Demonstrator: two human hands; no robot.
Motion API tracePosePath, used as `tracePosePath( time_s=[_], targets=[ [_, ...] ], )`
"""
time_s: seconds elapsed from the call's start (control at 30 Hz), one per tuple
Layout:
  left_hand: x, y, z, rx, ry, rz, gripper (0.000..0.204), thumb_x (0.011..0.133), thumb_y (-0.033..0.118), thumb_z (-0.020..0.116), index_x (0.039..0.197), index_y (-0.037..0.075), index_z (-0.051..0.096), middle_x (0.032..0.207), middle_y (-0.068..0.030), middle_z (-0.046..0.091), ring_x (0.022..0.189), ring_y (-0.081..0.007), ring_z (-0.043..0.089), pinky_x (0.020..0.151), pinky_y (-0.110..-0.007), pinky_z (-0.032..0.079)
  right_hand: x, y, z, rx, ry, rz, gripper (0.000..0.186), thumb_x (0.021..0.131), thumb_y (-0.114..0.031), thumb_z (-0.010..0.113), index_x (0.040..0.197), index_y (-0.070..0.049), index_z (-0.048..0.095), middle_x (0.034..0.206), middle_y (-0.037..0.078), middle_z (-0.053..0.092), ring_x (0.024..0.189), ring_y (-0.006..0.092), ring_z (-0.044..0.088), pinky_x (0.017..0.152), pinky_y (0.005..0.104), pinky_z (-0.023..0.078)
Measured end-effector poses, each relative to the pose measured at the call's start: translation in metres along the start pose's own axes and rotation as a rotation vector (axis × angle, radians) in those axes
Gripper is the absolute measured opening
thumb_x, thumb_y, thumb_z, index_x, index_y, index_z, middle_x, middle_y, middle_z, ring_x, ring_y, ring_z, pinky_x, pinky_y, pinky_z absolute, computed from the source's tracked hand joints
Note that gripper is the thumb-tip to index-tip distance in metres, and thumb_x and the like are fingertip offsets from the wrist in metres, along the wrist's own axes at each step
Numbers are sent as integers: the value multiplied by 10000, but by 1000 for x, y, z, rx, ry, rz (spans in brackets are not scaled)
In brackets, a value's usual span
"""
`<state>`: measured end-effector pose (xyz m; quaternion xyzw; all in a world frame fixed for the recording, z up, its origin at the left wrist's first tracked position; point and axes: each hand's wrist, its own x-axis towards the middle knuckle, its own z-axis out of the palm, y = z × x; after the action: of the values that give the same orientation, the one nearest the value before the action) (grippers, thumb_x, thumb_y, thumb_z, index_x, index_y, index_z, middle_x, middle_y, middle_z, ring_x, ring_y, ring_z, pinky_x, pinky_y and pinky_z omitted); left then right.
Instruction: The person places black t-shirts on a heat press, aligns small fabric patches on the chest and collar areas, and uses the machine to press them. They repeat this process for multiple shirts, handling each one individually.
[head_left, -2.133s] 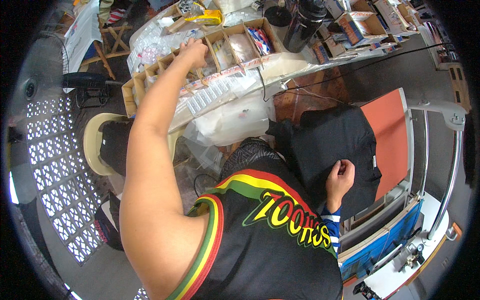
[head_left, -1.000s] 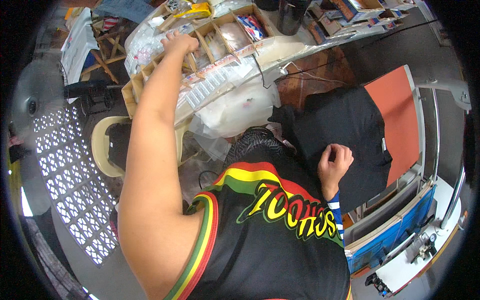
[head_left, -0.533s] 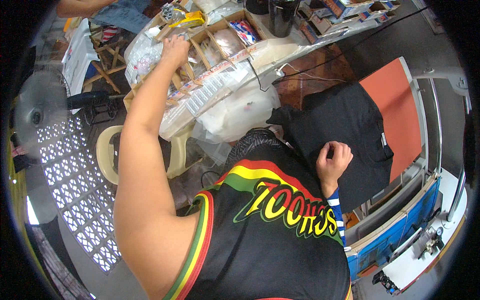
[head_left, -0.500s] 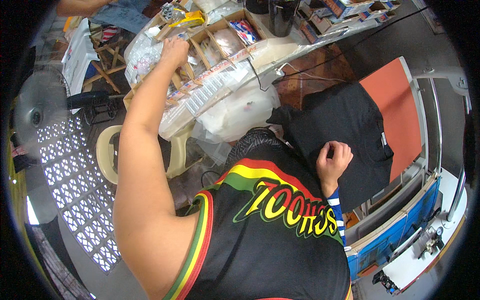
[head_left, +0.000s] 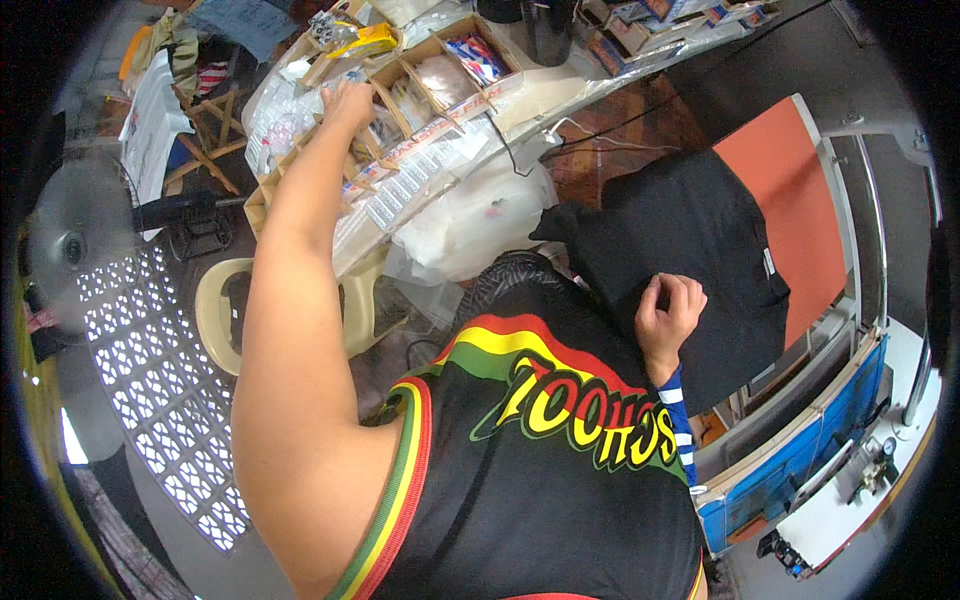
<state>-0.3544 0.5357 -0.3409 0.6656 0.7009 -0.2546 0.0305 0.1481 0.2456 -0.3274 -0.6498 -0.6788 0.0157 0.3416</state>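
My left hand (head_left: pixel 348 108) is stretched into a cardboard divided box (head_left: pixel 420 128) on the worktable, fingers bent around something small I cannot make out among compartments of plastic bags and small packets (head_left: pixel 474 58). Over a black garment (head_left: pixel 715 250), my right hand (head_left: pixel 668 312) rests with loosely curled fingers, nothing visible in them. That garment lies draped across a salmon-orange pad (head_left: pixel 780 180) on a metal frame, with a small white label near its right edge.
A beige plastic chair (head_left: pixel 212 320) and a fan (head_left: pixel 72 250) are at left. Black cylinders (head_left: pixel 545 30), cardboard trays (head_left: pixel 650 30) and a yellow packet (head_left: pixel 370 40) share the table. Cables hang below it. A white stand (head_left: pixel 828 518) with a blue panel (head_left: pixel 780 470) is at right.
My left hand has moved somewhat left along the divided box. Another person's arm, seen at top left half a second ago, has left that spot. The whole view has shifted slightly.
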Motion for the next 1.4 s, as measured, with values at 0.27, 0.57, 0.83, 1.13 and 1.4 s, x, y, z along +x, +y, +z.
tracePosePath(
  time_s=[0.27,0.57,0.83,1.13,1.4],
  targets=[
    [-12,-3,14,-146,119,7,338,880,64,599,1175,173,721,1217,-131,712,1250,-322,589,1018,-538,399,1,-2,0,2,11,-4,166,790,-10,745,915,-70,654,872,81,639,825,268,613,784,393,432],
    [14,-26,16,-301,55,152,183,870,112,633,1013,29,711,951,-225,736,926,-382,717,838,-469,550,2,-2,-1,0,-12,-28,165,791,-21,745,917,-80,657,871,77,638,824,265,611,781,395,426],
    [10,-26,23,-441,109,120,178,848,155,738,970,25,729,950,-187,752,920,-333,727,811,-442,553,2,0,-1,17,-7,-30,165,794,-23,747,920,-83,659,874,74,642,828,262,614,795,390,428],
    [-10,-36,-17,-393,150,-61,177,875,261,756,1013,160,802,1082,-170,745,1057,-360,698,913,-472,546,2,-3,-15,107,26,62,139,812,3,751,918,-48,676,891,108,656,840,288,627,778,390,471],
    [-5,-46,-4,-458,203,-111,200,880,223,760,1028,93,793,1039,-214,746,1045,-371,708,925,-469,546,6,-2,-25,161,64,91,124,824,6,746,924,-37,686,902,123,664,853,293,632,778,384,478]
  ],
)
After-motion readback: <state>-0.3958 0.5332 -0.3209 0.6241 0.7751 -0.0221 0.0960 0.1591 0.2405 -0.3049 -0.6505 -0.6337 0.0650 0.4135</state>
